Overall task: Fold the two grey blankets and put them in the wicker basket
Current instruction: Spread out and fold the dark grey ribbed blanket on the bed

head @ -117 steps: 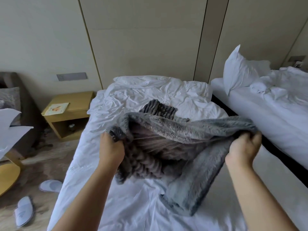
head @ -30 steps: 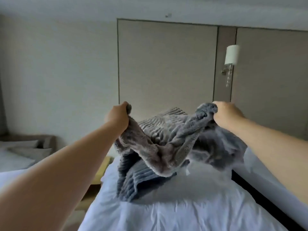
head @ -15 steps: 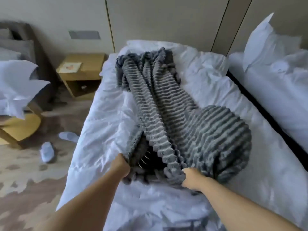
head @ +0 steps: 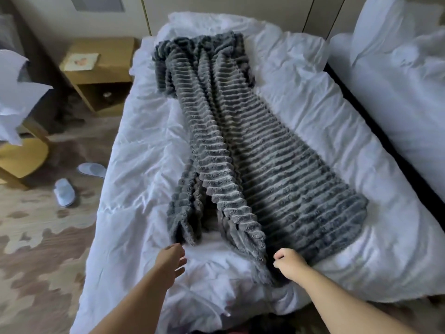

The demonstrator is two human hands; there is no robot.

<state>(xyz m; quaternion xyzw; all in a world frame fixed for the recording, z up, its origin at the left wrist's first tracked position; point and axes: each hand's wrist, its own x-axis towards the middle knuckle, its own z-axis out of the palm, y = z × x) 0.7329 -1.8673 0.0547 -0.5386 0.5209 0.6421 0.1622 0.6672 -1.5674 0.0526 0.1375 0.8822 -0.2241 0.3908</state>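
Observation:
A grey ribbed blanket [head: 252, 150] lies stretched lengthwise down the white bed [head: 144, 150], bunched into long folds, wider at the near right. My left hand [head: 171, 260] hovers just below the blanket's near left corner, fingers apart and holding nothing. My right hand [head: 287, 261] is curled into a loose fist at the blanket's near edge, touching or just clear of the fabric. Only one blanket can be seen. No wicker basket is in view.
A wooden nightstand [head: 98, 73] stands left of the bed head. Two white slippers [head: 72, 182] lie on the patterned floor. A yellow chair [head: 21, 157] with white cloth is at far left. A second white bed [head: 397, 97] with pillows runs along the right.
The blanket was lifted and flung out, and now lies long on the bed. Both hands have let go of its near edge and drawn back slightly; the left hand has opened.

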